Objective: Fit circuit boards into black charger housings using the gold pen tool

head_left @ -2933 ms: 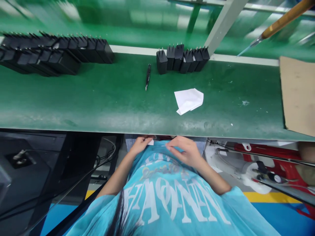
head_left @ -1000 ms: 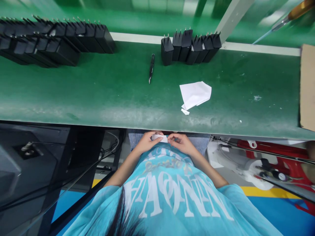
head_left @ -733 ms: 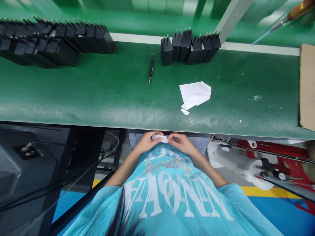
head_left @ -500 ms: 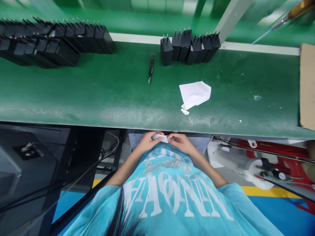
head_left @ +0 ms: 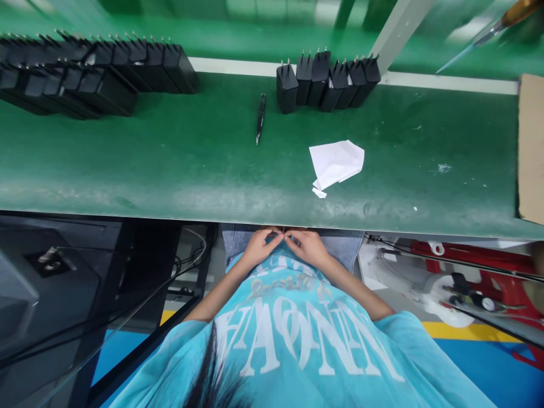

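Note:
Both my hands sit low in front of my turquoise shirt, just under the near edge of the green bench (head_left: 170,170). My left hand (head_left: 258,247) and my right hand (head_left: 308,247) meet fingertip to fingertip, fingers curled and pinched together. The small white slip seen between them earlier is hidden now; what they pinch I cannot make out. On the bench above them lie a folded white paper (head_left: 337,162) with a small white scrap beside it, and a black pen (head_left: 260,118).
A small cluster of black plug adapters (head_left: 327,81) stands at the back middle of the bench; a long double row of black adapters (head_left: 89,73) fills the back left. A cardboard sheet (head_left: 530,147) lies at the right edge. A wooden-handled tool (head_left: 493,28) hangs top right.
My hands have drawn closer together, fingertips now touching, and the small white slip that showed between them is no longer visible. Nothing on the bench has moved.

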`<control>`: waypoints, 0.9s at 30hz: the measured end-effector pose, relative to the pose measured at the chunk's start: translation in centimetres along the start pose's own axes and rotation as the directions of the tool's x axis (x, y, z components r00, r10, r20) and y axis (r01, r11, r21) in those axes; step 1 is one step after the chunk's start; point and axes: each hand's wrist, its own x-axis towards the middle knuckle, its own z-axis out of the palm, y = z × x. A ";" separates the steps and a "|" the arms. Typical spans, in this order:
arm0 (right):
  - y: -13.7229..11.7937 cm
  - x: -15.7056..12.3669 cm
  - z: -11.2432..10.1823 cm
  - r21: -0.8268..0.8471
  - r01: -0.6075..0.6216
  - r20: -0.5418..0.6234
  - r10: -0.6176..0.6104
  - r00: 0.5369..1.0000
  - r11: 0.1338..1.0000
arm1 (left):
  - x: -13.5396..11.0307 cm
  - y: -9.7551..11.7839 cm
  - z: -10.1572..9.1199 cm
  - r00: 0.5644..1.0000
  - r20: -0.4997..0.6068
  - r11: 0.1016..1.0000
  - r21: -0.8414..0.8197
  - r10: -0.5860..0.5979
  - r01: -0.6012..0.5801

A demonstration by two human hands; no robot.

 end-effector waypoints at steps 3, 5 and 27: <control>0.0 0.0 0.1 0.009 -0.006 0.000 0.006 1.000 1.000 | 0.0 0.2 -0.1 1.000 0.010 0.999 0.035 0.019 -0.020; 0.1 0.1 0.2 0.036 -0.018 -0.003 0.018 1.000 0.999 | 0.0 0.3 -0.1 0.999 0.016 0.998 0.051 0.029 -0.030; 1.5 0.7 0.9 -0.039 -0.047 0.042 0.049 0.998 0.998 | -0.4 -1.0 0.1 0.996 0.089 0.996 -0.086 -0.026 0.033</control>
